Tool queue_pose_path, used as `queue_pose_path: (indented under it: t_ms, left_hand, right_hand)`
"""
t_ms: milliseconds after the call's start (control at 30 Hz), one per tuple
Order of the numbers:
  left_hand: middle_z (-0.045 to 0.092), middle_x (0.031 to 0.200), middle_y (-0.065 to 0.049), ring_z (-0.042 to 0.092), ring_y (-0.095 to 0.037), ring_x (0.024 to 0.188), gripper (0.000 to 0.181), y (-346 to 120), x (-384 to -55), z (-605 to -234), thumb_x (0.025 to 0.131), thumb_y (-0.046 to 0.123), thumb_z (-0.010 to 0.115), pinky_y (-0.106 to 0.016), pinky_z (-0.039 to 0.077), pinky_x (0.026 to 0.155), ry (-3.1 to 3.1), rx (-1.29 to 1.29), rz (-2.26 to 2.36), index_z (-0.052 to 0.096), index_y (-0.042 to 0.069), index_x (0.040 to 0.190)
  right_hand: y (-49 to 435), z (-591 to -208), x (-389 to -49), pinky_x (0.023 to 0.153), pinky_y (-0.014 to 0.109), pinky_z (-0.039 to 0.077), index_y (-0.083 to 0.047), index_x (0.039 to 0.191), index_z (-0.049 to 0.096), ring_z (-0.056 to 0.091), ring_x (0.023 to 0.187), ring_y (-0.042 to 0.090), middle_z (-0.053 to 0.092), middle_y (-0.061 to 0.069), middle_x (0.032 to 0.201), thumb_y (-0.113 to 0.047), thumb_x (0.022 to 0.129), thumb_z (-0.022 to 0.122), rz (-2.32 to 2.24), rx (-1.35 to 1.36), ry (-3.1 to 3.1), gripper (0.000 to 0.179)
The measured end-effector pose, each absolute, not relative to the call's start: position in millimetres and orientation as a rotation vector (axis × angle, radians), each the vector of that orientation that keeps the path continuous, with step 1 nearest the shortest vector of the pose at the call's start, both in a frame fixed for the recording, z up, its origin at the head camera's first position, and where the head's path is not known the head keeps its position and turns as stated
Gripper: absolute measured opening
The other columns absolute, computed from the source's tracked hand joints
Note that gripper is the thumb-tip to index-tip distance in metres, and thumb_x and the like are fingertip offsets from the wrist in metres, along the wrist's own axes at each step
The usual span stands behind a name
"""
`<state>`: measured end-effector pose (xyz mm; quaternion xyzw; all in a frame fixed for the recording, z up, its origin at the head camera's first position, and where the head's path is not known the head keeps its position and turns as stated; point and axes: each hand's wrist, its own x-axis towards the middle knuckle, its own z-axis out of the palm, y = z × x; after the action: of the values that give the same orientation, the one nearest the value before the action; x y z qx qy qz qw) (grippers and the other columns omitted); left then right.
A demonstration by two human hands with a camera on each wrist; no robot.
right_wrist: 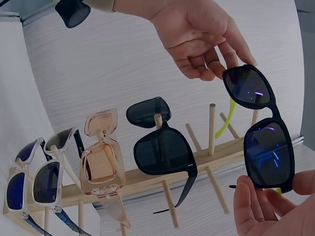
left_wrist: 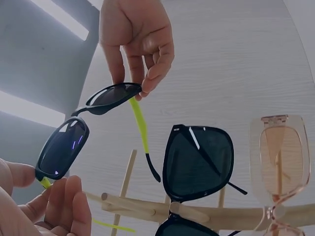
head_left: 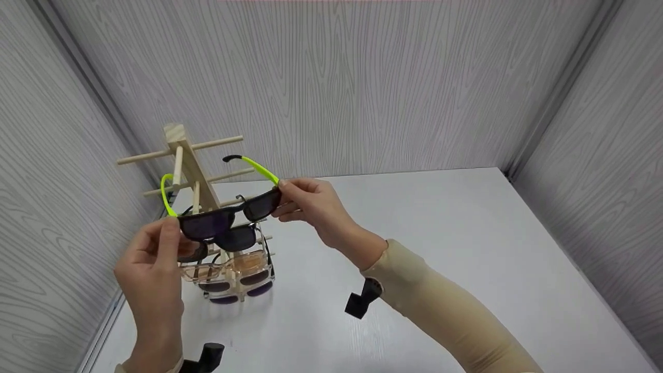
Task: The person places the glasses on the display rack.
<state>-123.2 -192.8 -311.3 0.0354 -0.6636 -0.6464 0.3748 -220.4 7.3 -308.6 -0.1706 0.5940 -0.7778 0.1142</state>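
Observation:
Black-framed sunglasses [head_left: 207,225] with neon yellow temples are held up between my two hands, temples unfolded and pointing away from me. My left hand [head_left: 153,269] pinches the left end of the frame by the hinge. At the other end, my right hand [head_left: 316,207] pinches the frame corner near the yellow temple. The sunglasses are tilted, right side higher, in front of a wooden peg rack [head_left: 194,166]. Several other pairs hang on the rack. Nearest are dark sunglasses [right_wrist: 165,151], then pale orange clear-framed glasses [right_wrist: 102,162] beside them.
Two clear-framed pairs with dark lenses, one of them white-edged sunglasses [right_wrist: 47,182], hang lowest on the rack. Bare upper pegs [head_left: 217,142] stick out sideways. A white table [head_left: 414,223] lies below, with grey wood-grain walls [head_left: 331,88] around it.

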Motion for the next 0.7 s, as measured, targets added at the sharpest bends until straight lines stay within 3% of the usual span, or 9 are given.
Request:
queue_pose_path:
  t_ms: [400,700]
  left_hand:
    - [0.059,0.07,-0.007,0.06,-0.014,0.058,0.025,-220.5,-134.9,-303.8,0.093,0.022,0.056,-0.018,0.05,0.058,-1.813,0.198,-1.407,0.067,-0.001,0.091]
    - [0.06,0.066,-0.005,0.058,-0.011,0.055,0.022,-238.3,-142.7,-303.0,0.091,0.019,0.06,-0.015,0.049,0.056,-1.796,0.264,-1.444,0.068,-0.002,0.087]
  right_hand:
    - [-16.9,-297.0,-221.9,0.071,0.036,0.054,0.002,0.102,0.062,0.064,0.07,0.022,0.064,0.014,0.082,-0.015,0.093,0.058,-2.264,-0.462,1.675,0.02]
    - [-27.8,-300.3,-221.5,0.07,0.036,0.054,-0.001,0.096,0.062,0.067,0.07,0.024,0.066,0.016,0.086,-0.016,0.093,0.059,-2.208,-0.422,1.65,0.016]
